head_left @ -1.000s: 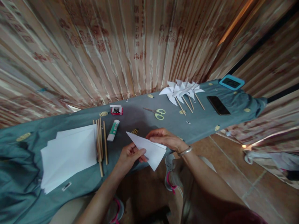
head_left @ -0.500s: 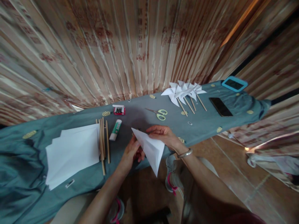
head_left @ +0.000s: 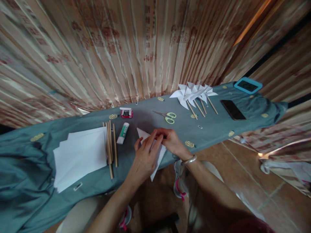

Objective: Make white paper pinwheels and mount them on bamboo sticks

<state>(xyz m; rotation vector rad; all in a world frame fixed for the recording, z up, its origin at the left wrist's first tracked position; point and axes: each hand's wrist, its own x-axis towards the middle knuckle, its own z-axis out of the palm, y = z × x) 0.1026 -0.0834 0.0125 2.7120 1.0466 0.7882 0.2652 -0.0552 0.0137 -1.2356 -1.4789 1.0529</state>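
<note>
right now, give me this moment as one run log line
left hand: on folded white paper; right hand: at same paper; beyond: green-handled metal scissors; left: white-and-green glue stick, thin wooden sticks

Looks like room in home, paper craft laid out. Pleated beige curtain [head_left: 136, 48], reddish flower print and column of characters, hangs right behind table [head_left: 145, 115], filling background. Table narrow, covered in loose grey-green cloth [head_left: 21, 161], wrinkled at ends, printed with yellow pineapples: household look. Brown tiled floor [head_left: 243, 165], pale joints. Everyday items on cloth: phone [head_left: 232, 109], scissors [head_left: 166, 115], glue stick [head_left: 123, 133], paper stack [head_left: 81, 155], paper pinwheels [head_left: 194, 94].
</note>
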